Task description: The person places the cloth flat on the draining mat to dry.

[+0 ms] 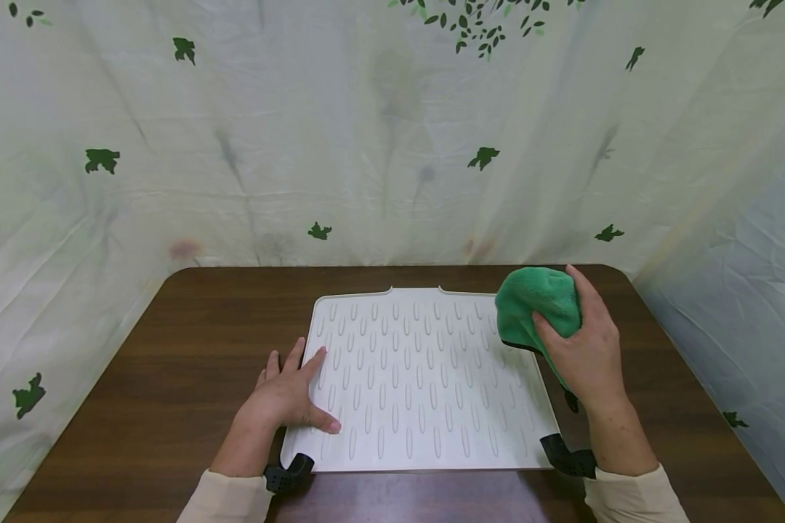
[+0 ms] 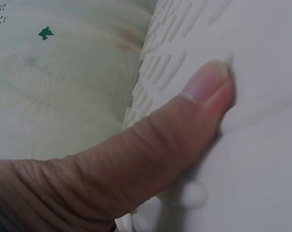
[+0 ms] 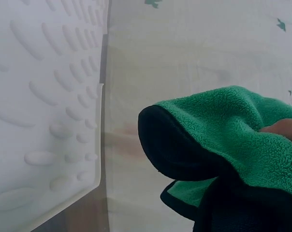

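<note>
Lower left: left hand (image 1: 281,398) spread on white tray (image 1: 419,378) | lower right: right hand (image 1: 592,356) grips green cloth (image 1: 538,301) | I'd guess weak left pressure could let tray skid

No text, label, brand, number or sign can be read on the green cloth (image 1: 539,305), white ridged board (image 1: 425,392), tabletop (image 1: 196,334) or curtain (image 1: 366,160).

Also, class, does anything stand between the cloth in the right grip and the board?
Nothing visible does: the right wrist view shows an open gap between the cloth and the board. The left grip touches the board's left side, away from the cloth.
</note>
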Demonstrator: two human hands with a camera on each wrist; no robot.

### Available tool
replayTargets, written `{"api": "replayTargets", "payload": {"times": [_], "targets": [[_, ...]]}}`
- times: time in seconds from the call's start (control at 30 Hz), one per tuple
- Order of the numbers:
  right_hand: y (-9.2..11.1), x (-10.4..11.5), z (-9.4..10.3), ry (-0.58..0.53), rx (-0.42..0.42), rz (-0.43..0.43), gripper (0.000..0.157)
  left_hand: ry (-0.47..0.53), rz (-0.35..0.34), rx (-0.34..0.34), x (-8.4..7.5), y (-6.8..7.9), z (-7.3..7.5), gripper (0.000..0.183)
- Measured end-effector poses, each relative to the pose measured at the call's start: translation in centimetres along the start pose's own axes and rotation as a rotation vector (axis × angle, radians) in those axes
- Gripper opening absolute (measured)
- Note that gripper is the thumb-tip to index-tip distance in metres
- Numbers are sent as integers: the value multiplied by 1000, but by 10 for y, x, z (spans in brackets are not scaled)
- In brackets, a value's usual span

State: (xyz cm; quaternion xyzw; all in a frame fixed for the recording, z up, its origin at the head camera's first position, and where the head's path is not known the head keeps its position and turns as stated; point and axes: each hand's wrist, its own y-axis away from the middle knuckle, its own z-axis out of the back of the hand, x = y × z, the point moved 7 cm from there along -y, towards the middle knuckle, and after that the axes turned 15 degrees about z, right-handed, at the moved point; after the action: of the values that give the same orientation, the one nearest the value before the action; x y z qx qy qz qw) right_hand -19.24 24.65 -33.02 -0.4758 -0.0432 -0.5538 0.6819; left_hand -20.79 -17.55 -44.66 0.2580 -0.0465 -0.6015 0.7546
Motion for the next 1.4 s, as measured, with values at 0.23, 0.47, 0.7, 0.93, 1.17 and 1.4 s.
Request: {"api": "replayTargets", "payload": {"times": [0.23,0.47,0.7,0.93,1.17,1.4], "targets": [[0,0,0,5,5,-1,82,-7,-3,-1,0,0,0,142],[0,2,-1,9,18,8,82,-4,-17,-5,-1,2,1,140],[1,3,-3,19,27,15,82,-5,-18,-2,0,2,0,139],[1,4,-5,20,33,19,83,-6,-16,-3,0,1,0,139],[2,5,-6,27,34,30,82,-4,-15,1,1,0,-1,138],[1,5,-7,29,43,31,82,-12,-13,-2,1,0,-1,139]]}}
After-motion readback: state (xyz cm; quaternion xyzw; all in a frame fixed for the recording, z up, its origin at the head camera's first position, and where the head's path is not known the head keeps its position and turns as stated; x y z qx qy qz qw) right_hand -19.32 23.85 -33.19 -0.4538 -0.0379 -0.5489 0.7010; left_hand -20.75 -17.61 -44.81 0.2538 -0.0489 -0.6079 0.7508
